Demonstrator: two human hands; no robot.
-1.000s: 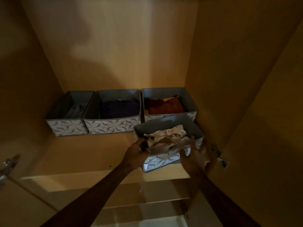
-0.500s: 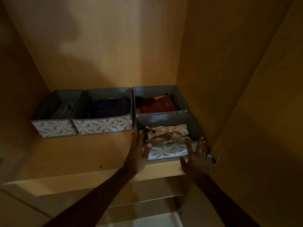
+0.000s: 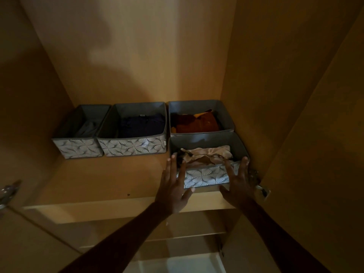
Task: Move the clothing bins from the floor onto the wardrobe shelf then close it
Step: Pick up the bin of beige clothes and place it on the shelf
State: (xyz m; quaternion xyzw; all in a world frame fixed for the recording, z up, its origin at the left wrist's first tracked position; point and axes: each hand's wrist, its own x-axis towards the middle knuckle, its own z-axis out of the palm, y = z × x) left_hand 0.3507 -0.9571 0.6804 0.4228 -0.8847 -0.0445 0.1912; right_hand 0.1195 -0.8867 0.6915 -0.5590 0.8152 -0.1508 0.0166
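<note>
Several grey fabric bins with leaf-patterned fronts stand on the wooden wardrobe shelf. A bin with beige clothes sits at the shelf's front right, directly in front of a bin with rust-orange clothes. To the left stand a bin with dark navy clothes and a bin with grey cloth. My left hand lies flat with spread fingers against the beige bin's front left corner. My right hand is spread against its front right corner. Neither hand grips anything.
The wardrobe's right side wall stands close beside the two right-hand bins. An open door with a metal hinge is at the right; another hinge shows at the left edge. Lower shelves lie below.
Both hands let go of the beige bin's rim and opened flat against its front. The bin slid back, straightened, and now sits against the orange bin.
</note>
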